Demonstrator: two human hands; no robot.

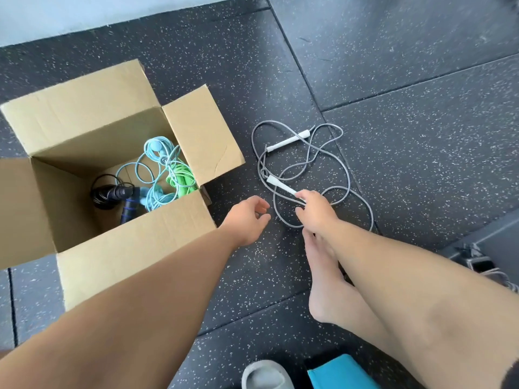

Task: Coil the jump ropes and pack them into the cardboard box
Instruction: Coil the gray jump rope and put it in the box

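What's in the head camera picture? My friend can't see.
The right hand pinches a white handle of a loose grey jump rope on the floor; the left hand hovers open nearby. A cardboard box holds blue, green and black ropes.

Grey rope (303, 169), white handles (288, 140); brown box (134, 237); black white-speckled floor (421, 150).

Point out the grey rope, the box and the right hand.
grey rope (288, 141): head view, far white handle.
box (126, 244): head view, near flap.
right hand (316, 211): head view, back of the hand.
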